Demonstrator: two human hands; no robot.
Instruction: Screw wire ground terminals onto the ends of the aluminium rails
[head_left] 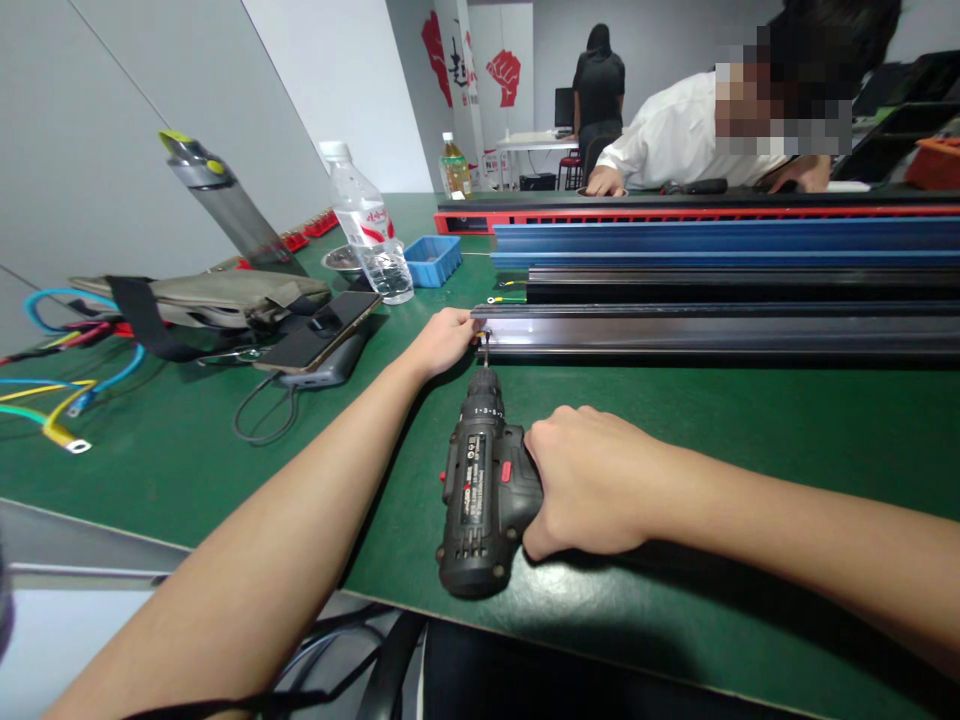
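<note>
Your right hand [592,480] hugs the heavy-looking drill [474,500]; its handle [523,490] is best. By its tip, your left hand [442,343] touches the rail [675,334], pinched or not, can't tell.

We're in an office used as a workshop: a green desk [697,420] below our right hand [589,480], a monitor [565,107] far beyond it.

The right hand [589,480] grips a black cordless drill [480,490] lying on its side over the green tabletop [375,560], its bit reaching the left end of the nearest dark metal rail [675,338], which the left hand [444,342] touches. Left of that hand sit a phone [319,330], a water bottle [371,225] and a small blue tray [433,262]; at the far side, a person in a white shirt [667,130] leans over the tabletop.
</note>
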